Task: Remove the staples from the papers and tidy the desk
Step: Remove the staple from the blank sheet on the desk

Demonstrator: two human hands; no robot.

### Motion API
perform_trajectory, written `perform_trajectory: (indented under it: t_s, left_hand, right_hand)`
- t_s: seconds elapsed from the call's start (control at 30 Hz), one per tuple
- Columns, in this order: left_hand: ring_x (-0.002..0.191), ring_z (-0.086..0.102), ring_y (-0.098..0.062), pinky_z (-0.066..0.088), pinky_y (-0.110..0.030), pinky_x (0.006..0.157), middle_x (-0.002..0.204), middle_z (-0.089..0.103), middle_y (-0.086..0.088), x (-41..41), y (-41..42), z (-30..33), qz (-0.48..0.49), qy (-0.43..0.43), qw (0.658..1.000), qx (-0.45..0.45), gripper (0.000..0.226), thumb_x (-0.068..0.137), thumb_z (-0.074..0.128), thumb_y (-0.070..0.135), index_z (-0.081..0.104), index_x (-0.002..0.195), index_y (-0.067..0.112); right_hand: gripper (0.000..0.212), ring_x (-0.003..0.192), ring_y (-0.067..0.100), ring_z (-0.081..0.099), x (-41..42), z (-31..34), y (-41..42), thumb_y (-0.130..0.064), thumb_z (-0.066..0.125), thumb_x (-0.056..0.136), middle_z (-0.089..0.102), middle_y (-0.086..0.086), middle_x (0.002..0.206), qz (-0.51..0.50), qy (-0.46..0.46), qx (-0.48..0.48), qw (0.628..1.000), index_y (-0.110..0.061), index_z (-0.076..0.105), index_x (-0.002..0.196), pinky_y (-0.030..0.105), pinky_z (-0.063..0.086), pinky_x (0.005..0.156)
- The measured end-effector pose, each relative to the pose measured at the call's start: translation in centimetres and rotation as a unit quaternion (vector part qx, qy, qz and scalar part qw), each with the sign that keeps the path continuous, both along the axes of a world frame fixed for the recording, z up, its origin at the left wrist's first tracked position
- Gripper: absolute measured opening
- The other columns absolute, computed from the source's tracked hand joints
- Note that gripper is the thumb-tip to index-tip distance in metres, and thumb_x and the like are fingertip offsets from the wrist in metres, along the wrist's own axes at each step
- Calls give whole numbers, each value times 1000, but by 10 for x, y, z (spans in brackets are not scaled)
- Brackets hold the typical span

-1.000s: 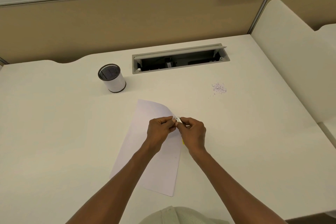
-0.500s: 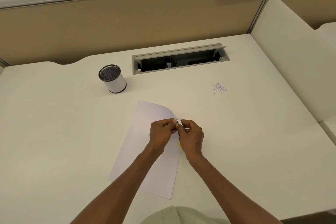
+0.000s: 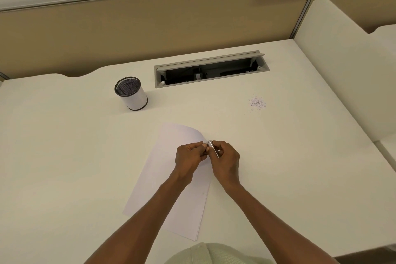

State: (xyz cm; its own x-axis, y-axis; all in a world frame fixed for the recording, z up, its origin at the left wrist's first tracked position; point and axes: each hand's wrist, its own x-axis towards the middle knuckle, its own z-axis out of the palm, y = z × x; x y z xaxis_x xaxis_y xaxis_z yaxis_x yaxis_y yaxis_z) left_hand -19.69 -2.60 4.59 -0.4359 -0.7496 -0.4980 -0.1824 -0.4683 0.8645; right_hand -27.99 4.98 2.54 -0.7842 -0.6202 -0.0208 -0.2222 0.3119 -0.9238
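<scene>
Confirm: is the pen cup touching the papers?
Apart. The head view shows bare desk between the pen cup and the papers' far edge.

Both forearms bare to bottom edge of view, no sleeves in sight. Left hand (image 3: 188, 157) and right hand (image 3: 226, 159) wore no gloves, rings, watch or bracelet. Below forearms, near bottom edge, showed patch of pale beige-green garment (image 3: 216, 253) with fine woven texture.

Left hand (image 3: 189, 157) pinches the papers (image 3: 171, 195) corner; right hand (image 3: 225, 159) grips a small metal tool (image 3: 213, 147) against it.
</scene>
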Motion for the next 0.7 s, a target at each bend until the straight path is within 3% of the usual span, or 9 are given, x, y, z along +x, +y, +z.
perform_trajectory:
  t_s: [0.1, 0.2, 0.33, 0.5, 0.7]
  left_hand:
    - [95, 75, -21, 59, -23, 80, 92, 79, -4, -2, 1, 1, 7, -8, 1000, -2, 19, 95, 64, 8, 80, 88, 17]
    - [93, 75, -20, 59, -22, 76, 89, 79, -4, -2, 1, 0, 17, -18, 1000, 9, 21, 95, 64, 7, 79, 85, 17]
    - [95, 75, -23, 59, -25, 80, 91, 79, -8, -4, 1, -6, 26, -25, 999, 30, 15, 94, 66, 7, 78, 89, 12]
    - [98, 75, -27, 60, -31, 87, 95, 78, -12, -6, 0, -14, 23, -30, 998, 46, 12, 95, 65, 7, 77, 97, 4]
    - [89, 72, -32, 58, -41, 93, 89, 76, -21, -6, -1, -23, 35, -55, 996, 63, 19, 98, 62, 8, 74, 82, 6]
  right_hand:
    - [13, 76, 12, 66, 1, -2, -3, -20, 69, 87, 71, -3, 87, -34, -71, 11, 997, -13, 71, 98, 10, 47, 65]
    - [15, 72, 20, 68, 3, -6, -6, -23, 71, 85, 73, 1, 80, -54, -133, 16, 989, -13, 73, 96, 26, 53, 66]
    - [7, 68, 23, 68, 1, -3, -6, -24, 73, 83, 72, -1, 71, -80, -190, 12, 978, -17, 75, 84, 34, 56, 66]
    - [5, 63, 21, 65, -5, -4, -5, -23, 74, 80, 73, 3, 71, -76, -230, 26, 970, -18, 76, 81, 35, 55, 64]
    - [12, 56, 21, 61, -15, 4, 0, -17, 75, 83, 70, 11, 69, -89, -375, 21, 922, -5, 75, 84, 27, 53, 55]
